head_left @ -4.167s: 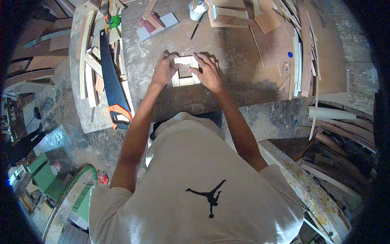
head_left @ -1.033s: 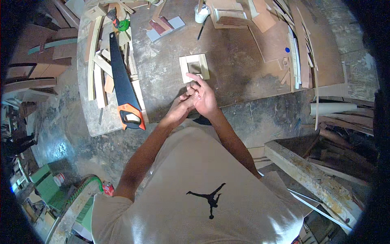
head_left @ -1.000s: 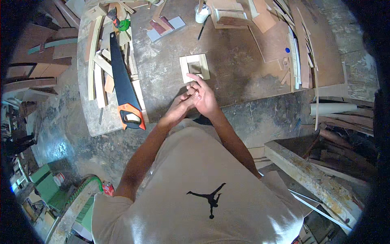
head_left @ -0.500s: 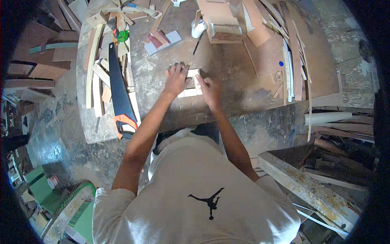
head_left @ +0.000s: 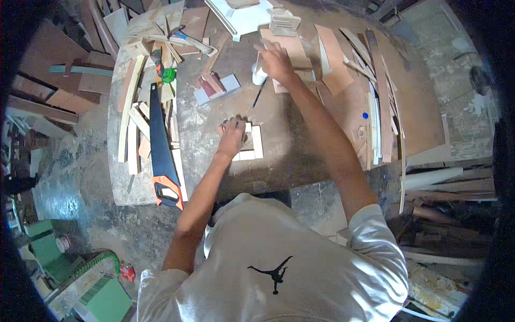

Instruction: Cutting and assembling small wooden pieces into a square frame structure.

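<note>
My left hand (head_left: pixel 233 134) is closed on the left part of a small pale square wooden frame (head_left: pixel 256 141) lying on the worktable (head_left: pixel 306 145), partly covering it. My right hand (head_left: pixel 274 58) is stretched out over a white cup (head_left: pixel 259 76) with a stick in it; its fingers are at the stick, but whether they grip it is unclear. A thin dark tool (head_left: pixel 257 98) lies just below the cup. Left of the cup is a grey block (head_left: pixel 229 83) with reddish-brown pieces on it.
A handsaw (head_left: pixel 163 145) with an orange handle lies on wood strips at left, below a drill-like tool (head_left: pixel 167 74) and a hammer (head_left: pixel 196 43). Boards (head_left: pixel 335 70) and long strips (head_left: pixel 381 107) cover the right side. A white panel (head_left: pixel 225 13) is at the back.
My hands were clasped in front of the frame, then both moved onto it. My right hand has now left it and reached forward to the cup, while my left stays.
</note>
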{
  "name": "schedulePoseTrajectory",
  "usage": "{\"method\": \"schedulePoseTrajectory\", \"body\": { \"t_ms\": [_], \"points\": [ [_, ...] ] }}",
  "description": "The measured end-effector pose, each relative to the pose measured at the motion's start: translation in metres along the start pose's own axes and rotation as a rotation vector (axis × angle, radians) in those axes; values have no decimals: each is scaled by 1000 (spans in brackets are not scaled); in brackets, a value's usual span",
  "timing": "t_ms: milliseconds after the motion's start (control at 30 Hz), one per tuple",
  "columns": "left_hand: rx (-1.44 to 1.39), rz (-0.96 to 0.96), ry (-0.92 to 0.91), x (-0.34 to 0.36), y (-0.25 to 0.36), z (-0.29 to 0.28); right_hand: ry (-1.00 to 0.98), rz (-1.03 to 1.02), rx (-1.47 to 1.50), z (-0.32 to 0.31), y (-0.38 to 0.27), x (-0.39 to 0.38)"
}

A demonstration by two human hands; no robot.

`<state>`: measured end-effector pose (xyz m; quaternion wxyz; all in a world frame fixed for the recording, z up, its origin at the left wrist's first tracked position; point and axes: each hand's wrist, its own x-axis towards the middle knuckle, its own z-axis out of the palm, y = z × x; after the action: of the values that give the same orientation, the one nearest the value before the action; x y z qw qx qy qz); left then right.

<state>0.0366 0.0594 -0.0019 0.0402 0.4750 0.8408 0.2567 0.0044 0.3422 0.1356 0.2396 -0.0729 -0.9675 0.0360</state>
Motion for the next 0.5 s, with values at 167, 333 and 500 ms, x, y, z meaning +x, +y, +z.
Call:
{"method": "schedulePoseTrajectory", "body": {
  "t_ms": [167,333,500],
  "points": [
    [-163,-42,-2,-1,13,-1,41,-135,78,17,32,1],
    [-264,-123,94,-8,20,-18,-245,-118,66,-3,27,17],
    [-366,-153,105,-6,27,-40,-209,-124,76,-19,41,13]
  ]
}}
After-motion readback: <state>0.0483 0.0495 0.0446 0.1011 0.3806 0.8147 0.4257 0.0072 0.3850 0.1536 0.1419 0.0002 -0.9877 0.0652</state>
